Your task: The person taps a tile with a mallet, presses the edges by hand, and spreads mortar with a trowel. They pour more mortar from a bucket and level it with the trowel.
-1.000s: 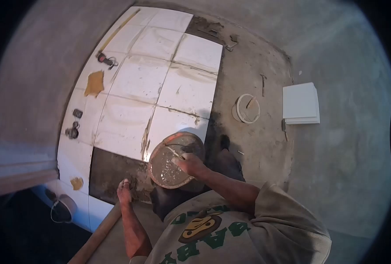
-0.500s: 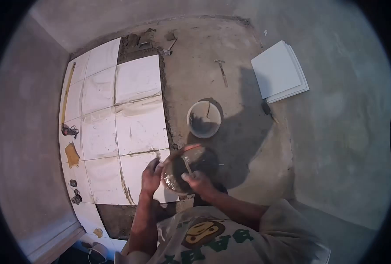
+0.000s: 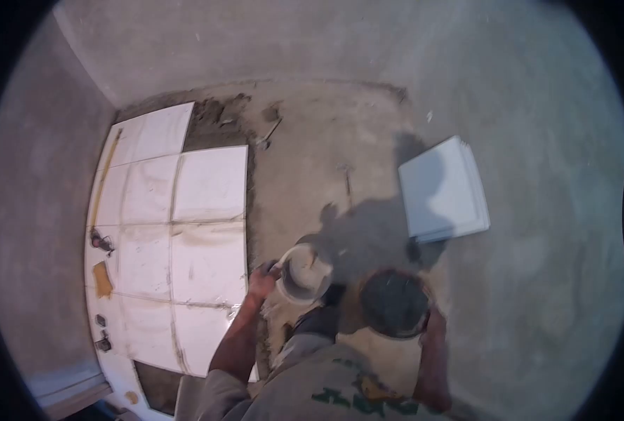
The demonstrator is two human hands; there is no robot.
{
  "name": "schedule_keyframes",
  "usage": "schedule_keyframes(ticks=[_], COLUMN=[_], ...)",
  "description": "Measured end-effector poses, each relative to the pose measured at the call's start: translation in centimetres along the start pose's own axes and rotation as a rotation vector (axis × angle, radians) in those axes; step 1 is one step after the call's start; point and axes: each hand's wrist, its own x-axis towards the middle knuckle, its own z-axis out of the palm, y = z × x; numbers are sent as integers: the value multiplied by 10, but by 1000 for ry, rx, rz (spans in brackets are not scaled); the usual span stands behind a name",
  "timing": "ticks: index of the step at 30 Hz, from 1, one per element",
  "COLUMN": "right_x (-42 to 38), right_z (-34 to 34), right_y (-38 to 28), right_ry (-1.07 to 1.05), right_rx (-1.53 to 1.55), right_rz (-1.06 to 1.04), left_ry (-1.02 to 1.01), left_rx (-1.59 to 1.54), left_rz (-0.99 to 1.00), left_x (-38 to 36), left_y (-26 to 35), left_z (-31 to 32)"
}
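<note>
My left hand (image 3: pixel 261 282) is closed at the left rim of a whitish bucket (image 3: pixel 299 291), with a pale edge or handle between its fingers. A small stick-like piece shows inside the bucket. My right hand (image 3: pixel 434 324) grips the right rim of a round dark basin (image 3: pixel 395 303) in front of my body. Wet grey-black contents appear inside the basin, whose rim is reddish-brown. Left of the bucket, large white tiles (image 3: pixel 210 184) cover part of the floor.
A stack of white tiles (image 3: pixel 438 193) leans against the right wall. A hammer (image 3: pixel 348 184) lies on the bare floor ahead, and another tool (image 3: pixel 270 133) rests near loose mortar (image 3: pixel 214 116). On the tiles are a long yellow level (image 3: pixel 105 179), a power tool (image 3: pixel 101 242) and a yellowish scrap (image 3: pixel 102 279).
My right hand has let go of the tool handle and carried the basin rightward by its rim. My left hand has gone from the basin to the bucket. The view has tilted up.
</note>
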Motion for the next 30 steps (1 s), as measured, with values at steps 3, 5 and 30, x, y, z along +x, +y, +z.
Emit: schedule_keyframes(ticks=[3, 5, 30], right_x=[43, 68, 420], right_z=[-26, -19, 257], right_y=[-12, -26, -208], right_ry=[212, 303, 52], right_rx=[113, 240, 248], right_rz=[124, 135, 355], left_ry=[75, -3, 242], left_rx=[141, 105, 245], left_rz=[-25, -2, -291], left_x=[50, 80, 382], left_y=[63, 108, 174], left_z=[42, 72, -1])
